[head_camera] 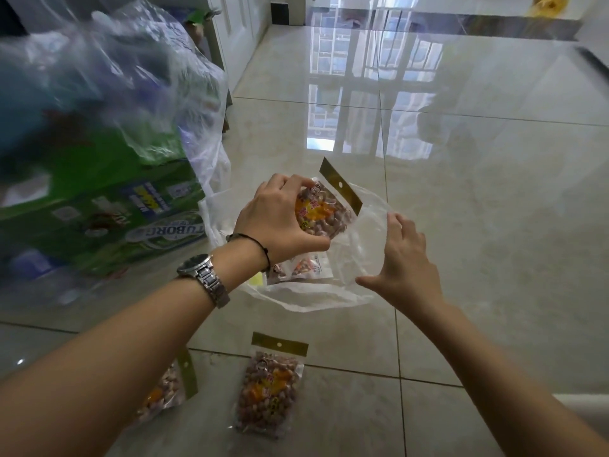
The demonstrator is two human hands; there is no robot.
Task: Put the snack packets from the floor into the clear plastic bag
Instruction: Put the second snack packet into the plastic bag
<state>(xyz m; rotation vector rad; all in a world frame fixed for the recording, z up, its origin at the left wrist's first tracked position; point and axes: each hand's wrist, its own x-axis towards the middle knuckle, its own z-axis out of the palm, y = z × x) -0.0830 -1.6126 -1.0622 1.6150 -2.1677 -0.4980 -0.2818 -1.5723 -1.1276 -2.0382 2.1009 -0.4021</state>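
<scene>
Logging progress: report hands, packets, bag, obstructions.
Left hand gripping a packet at the clear bag mouth; right hand open, holding bag. Two packets on floor. Nothing blocking.

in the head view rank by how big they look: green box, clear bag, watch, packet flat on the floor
1. green box, though it sits nearer the camera
2. clear bag
3. packet flat on the floor
4. watch

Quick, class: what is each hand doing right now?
Left hand: closed on a peanut packet over the clear plastic bag.
Right hand: open, fingers spread against the bag's side, gripping nothing.
</scene>
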